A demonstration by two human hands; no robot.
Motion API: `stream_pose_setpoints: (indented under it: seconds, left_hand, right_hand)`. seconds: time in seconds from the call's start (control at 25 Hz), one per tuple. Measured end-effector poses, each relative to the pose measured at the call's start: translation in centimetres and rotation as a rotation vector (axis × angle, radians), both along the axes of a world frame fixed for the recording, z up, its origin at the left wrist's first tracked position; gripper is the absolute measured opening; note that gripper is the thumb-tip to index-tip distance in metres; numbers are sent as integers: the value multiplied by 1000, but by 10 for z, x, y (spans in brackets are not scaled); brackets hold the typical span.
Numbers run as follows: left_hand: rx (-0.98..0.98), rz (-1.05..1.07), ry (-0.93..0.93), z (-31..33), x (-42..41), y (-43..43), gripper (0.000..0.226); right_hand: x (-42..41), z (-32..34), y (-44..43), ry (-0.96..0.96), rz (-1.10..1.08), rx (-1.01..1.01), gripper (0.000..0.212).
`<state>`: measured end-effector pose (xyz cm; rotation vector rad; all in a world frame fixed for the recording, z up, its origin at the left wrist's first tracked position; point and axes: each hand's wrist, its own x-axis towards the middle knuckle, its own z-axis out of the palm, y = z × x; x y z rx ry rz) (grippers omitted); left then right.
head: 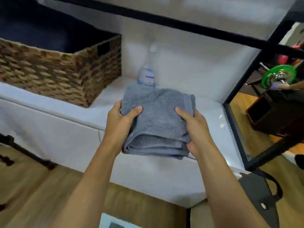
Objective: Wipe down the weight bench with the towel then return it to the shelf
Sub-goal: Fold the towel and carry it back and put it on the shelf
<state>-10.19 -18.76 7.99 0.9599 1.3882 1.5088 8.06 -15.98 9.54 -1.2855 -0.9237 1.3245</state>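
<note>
A folded grey-blue towel (158, 119) is held over the front part of the white shelf (205, 112), its near folded edge hanging past the shelf's front lip. My left hand (120, 122) grips the towel's left side with the thumb on top. My right hand (194, 127) grips its right side the same way. Whether the towel's far end rests on the shelf surface I cannot tell. The weight bench is not in view.
A woven wicker basket (57, 71) stands on the shelf to the left. A clear spray bottle (147, 74) stands behind the towel against the white back wall. Black metal frame bars (246, 89) run above and down the right side. Green gym equipment (278, 74) lies beyond.
</note>
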Motion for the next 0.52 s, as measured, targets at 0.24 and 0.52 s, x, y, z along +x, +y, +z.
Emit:
stream_pose_setpoints:
  seconds: [0.24,0.52]
  left_hand:
    - [102,-141,266,-92,53,150,51]
    - [36,-197,501,-88,104,241,61]
  right_hand:
    - [60,-98,117,-164,-177,59,31]
    - [93,-103,204,-734,-303,100,57]
